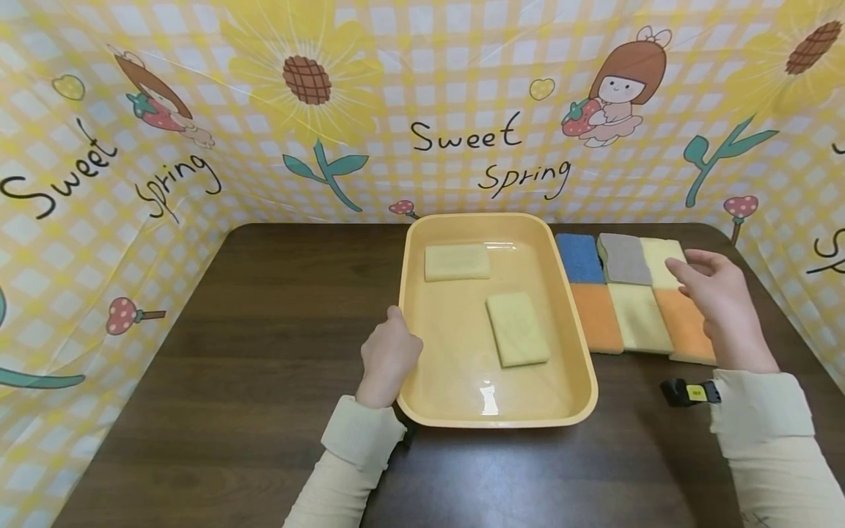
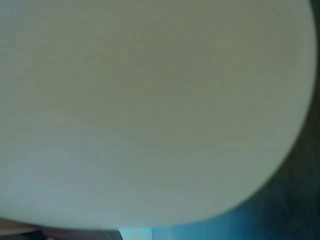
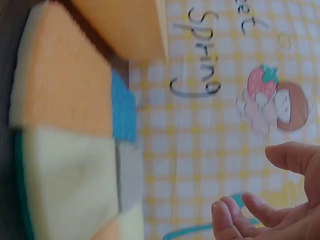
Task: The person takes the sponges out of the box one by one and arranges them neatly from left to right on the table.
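Cream cloth covers both arms, with a left sleeve (image 1: 363,436) and a right sleeve (image 1: 762,411) folded back at the wrists. A small black strap (image 1: 689,393) sits by the right wrist. The left hand (image 1: 389,359) is curled round the left edge of a big yellow tray (image 1: 455,345), gripping it; some of its fingers are hidden. The right hand (image 1: 722,301) has loose, bent fingers and a thumb held away from them, with just air between. It is up over the sponges on the right, not touching them.

The tray is smooth and shiny, with round corners. Inside are two flat, pale yellow sponges. The near tray sponge (image 1: 518,330) lies a bit crooked, right of the left hand. The far tray sponge (image 1: 457,262) lies sideways near the back.

Just right of the tray, six soft sponges make two rows. The front row has a left orange sponge (image 1: 597,319), a middle yellow sponge (image 1: 639,319) and a right orange sponge (image 1: 683,315). Behind them come a rough blue sponge (image 1: 581,257), a grey sponge (image 1: 626,258) and a back yellow sponge (image 1: 660,255), which is close to the right fingertips.

Everything is on a dark brown table (image 1: 264,352). Farthest back hangs a checked cloth (image 1: 449,59) with sunflowers and the words "Sweet Spring".
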